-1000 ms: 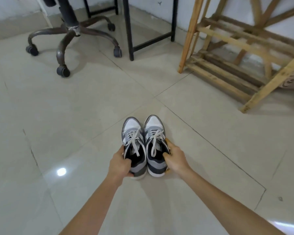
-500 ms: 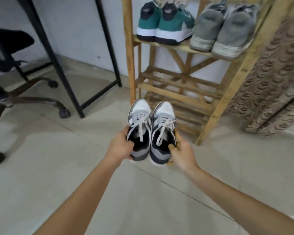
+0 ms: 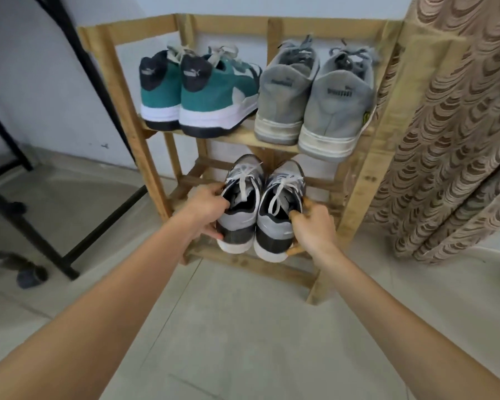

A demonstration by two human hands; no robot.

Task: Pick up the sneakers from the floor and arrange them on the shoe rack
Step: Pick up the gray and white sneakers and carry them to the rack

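Note:
I hold a pair of grey, white and dark sneakers with white laces, toes pointing away. My left hand (image 3: 207, 204) grips the left sneaker (image 3: 240, 223) at its collar. My right hand (image 3: 313, 229) grips the right sneaker (image 3: 274, 226) the same way. Both shoes are at the lower tier of the wooden shoe rack (image 3: 145, 157), toes in under the upper shelf and heels out over its front slats. Whether their soles rest on the slats I cannot tell.
The upper shelf holds a teal pair (image 3: 202, 90) on the left and a grey pair (image 3: 315, 102) on the right, heels outward. A patterned brown curtain (image 3: 451, 140) hangs right of the rack. A black metal frame (image 3: 70, 255) and a chair caster (image 3: 31, 277) stand at the left on the tiled floor.
I lifted the sneakers off the floor and carried them forward to the rack's lower tier. The view rose from the floor to the rack.

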